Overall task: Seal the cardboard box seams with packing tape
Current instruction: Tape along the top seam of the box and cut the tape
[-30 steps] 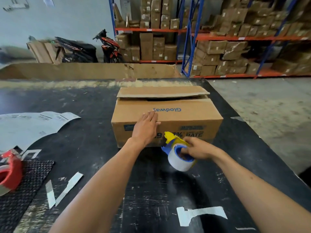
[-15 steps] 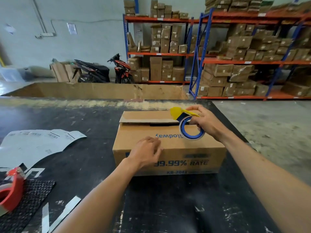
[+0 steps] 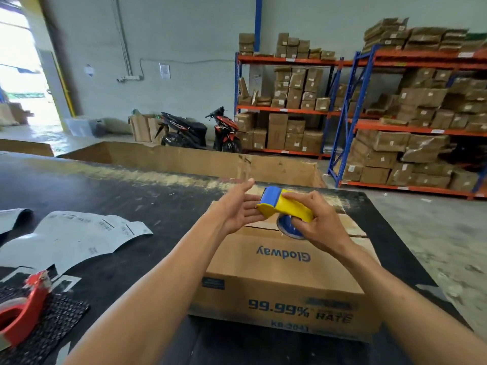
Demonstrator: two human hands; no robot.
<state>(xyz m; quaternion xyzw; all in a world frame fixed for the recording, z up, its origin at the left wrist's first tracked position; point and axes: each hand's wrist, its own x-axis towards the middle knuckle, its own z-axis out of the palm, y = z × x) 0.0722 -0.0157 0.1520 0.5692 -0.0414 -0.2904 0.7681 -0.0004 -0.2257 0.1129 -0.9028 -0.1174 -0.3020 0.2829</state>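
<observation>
– What are our fingers doing?

– On our right hand (image 3: 320,227) they curl around the tape holder (image 3: 286,210), which is yellow and blue. They pinch it from the top and the side. On our left hand (image 3: 238,212) the fingers are straight and close together, palm open. They touch the yellow tip of the holder.

– Can we see the tape?

– Only a bit. The blue roll (image 3: 288,229) peeks out under the yellow part. Our right hand hides the rest. We cannot tell if any tape is pulled out.

– Where is the box (image 3: 284,280)?

– Right under our hands, on the black table (image 3: 131,196). It is brown. It says "Glodway" upside down on top and "99.99% RATE" on the front. Our arms cover its left corner. The crack between the top flaps shows beside our hands, with no tape on the part we see.

– What is that red thing (image 3: 23,309)?

– Another tape holder, we think. It is blurry and cut off at the left edge.
</observation>
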